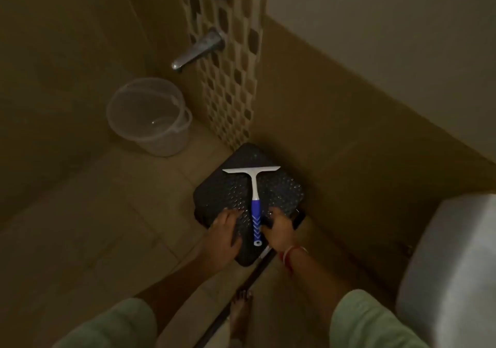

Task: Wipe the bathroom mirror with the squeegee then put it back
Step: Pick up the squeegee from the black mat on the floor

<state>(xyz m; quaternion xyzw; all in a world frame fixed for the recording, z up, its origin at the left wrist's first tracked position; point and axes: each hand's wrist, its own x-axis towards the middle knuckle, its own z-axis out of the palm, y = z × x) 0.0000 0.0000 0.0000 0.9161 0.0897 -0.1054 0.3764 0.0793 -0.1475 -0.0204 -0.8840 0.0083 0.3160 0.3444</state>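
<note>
— White blade, blue grip: why does the squeegee [254, 200] lie flat on the black stool [279, 186] like that?

— My guess is the stool serves as its resting place, low in the corner by the tiled wall. It lies with the blade far and the handle near, so the grip points at the person.

— And the hands?

— The left hand [225, 233] rests spread and flat on the stool top, just left of the handle. The right hand [279, 230] sits just right of the handle, fingers loosely curled over the stool's near right edge. Neither one grasps the squeegee. They look placed to steady the stool, or set to take the handle; I cannot tell which.

— So is the wiping done or not begun?

— No telling from this. No mirror shows at all.

— Count things for me.

— One squeegee, one stool, two hands. One clear bucket [149, 116] on the floor far left, under one metal tap [198, 49]. One bare foot [241, 310] near, between the sleeves. One red band on the right wrist.

— Anything at right?

— One pale, rounded fixture [451, 267], near right; likely a cistern, though blurred.
</note>
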